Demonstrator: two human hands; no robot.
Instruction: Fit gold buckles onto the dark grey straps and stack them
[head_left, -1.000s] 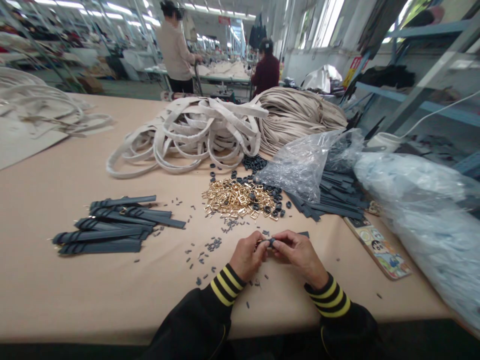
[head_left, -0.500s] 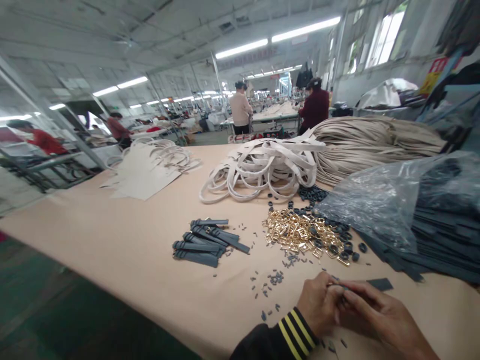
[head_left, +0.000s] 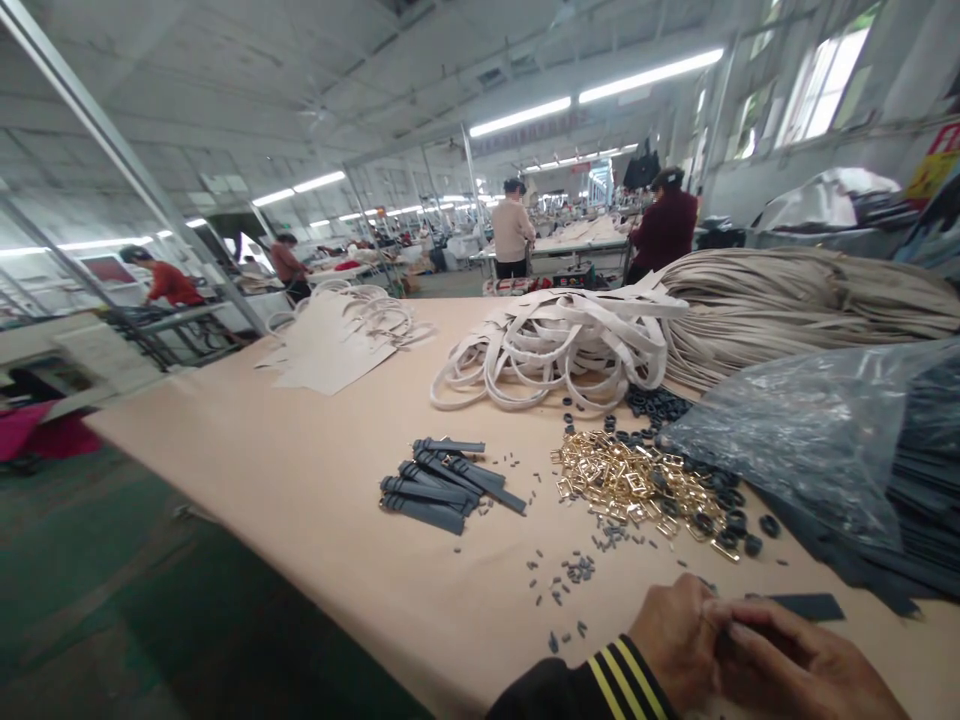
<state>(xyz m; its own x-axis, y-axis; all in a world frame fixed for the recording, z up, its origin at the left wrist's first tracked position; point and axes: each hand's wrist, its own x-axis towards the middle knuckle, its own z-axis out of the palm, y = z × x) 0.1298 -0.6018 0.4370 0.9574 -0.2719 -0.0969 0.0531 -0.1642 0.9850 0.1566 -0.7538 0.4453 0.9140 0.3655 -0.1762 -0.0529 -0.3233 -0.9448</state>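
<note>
At the lower right, my left hand (head_left: 675, 640) and my right hand (head_left: 810, 655) are pressed together just above the table, fingertips meeting. Both are closed, and whatever they pinch is hidden by the fingers. Just behind my right hand a flat dark strap (head_left: 808, 606) shows; I cannot tell whether it touches the fingers. Beyond my hands lies a heap of gold buckles (head_left: 634, 475) with black loops (head_left: 736, 522) along its right side. Small dark pieces (head_left: 579, 568) are scattered left of my hands. Further left rests a pile of dark straps fitted with loops (head_left: 442, 485).
A clear plastic bag (head_left: 810, 440) covers dark strips on the right. Behind are looped white straps (head_left: 555, 345), a long bundle of beige strips (head_left: 795, 300) and pale flat panels (head_left: 337, 345). The table's edge (head_left: 300, 580) runs along the left. Several people work further back.
The view has swung left, so everything on the table sits further right and somewhat lower. My hands remain together, with the fingers drawn closer over what they pinch.
</note>
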